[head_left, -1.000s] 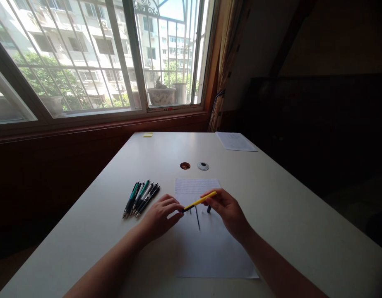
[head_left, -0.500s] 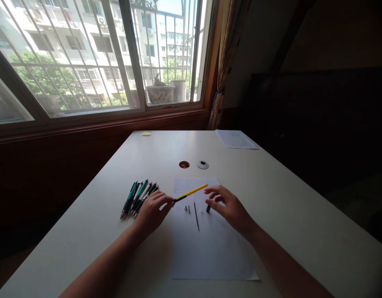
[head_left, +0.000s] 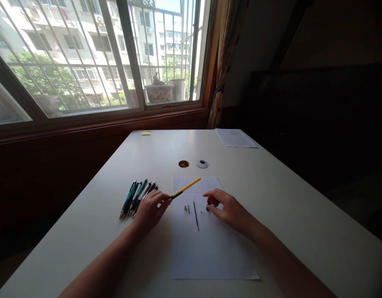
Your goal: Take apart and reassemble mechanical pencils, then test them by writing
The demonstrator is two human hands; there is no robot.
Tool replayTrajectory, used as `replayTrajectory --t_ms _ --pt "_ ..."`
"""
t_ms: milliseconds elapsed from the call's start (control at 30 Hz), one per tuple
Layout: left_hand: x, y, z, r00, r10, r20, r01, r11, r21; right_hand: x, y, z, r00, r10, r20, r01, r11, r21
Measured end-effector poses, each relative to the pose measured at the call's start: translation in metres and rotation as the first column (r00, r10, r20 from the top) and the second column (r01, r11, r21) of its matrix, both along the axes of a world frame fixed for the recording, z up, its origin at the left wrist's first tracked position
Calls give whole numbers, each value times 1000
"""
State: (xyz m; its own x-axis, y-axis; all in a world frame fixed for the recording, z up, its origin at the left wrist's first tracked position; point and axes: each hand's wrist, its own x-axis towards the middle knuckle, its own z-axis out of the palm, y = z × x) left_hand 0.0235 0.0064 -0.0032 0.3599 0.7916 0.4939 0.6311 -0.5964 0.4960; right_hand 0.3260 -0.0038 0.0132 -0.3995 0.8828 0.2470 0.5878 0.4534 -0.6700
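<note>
My left hand (head_left: 150, 210) pinches the dark end of a yellow pen barrel (head_left: 186, 188), which points up and to the right over a sheet of paper (head_left: 209, 244). My right hand (head_left: 229, 209) is lowered onto the paper, fingers curled around a small dark pen part (head_left: 207, 205). On the paper between my hands lie a thin black refill (head_left: 195, 215) and two tiny metal parts (head_left: 186, 208). A bundle of several pens (head_left: 138, 198), black, white and green, lies on the white table (head_left: 271, 194) just left of my left hand.
A round cable hole (head_left: 183, 164) and its loose cap (head_left: 202, 164) sit beyond the paper. A second sheet (head_left: 236, 138) lies at the far right corner, a yellow sticky note (head_left: 145, 133) at the far left. The window wall stands behind the table.
My right hand let go of the yellow barrel and dropped to the dark part on the paper. My left hand carried the barrel a little left and up.
</note>
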Motion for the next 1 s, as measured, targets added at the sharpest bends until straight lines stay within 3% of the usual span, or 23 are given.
replayTrajectory --t_ms 200,300,467,600,1000 --pt "-2 2 -6 999 -3 -41 3 1000 21 5 6 0 955 -146 -257 157 987 23" --pt "-3 2 -8 997 -20 -70 23 999 42 6 8 1 864 -243 -441 229 970 -86" --pt "-1 1 -8 993 -53 -108 62 995 76 5 11 2 707 -326 -628 226 945 -236" --pt "0 1 -8 991 -63 -121 73 994 77 4 12 -2 657 -327 -679 198 944 -262" --pt "-2 1 -11 986 -70 -149 82 993 81 3 12 -7 653 -327 -683 152 940 -305"
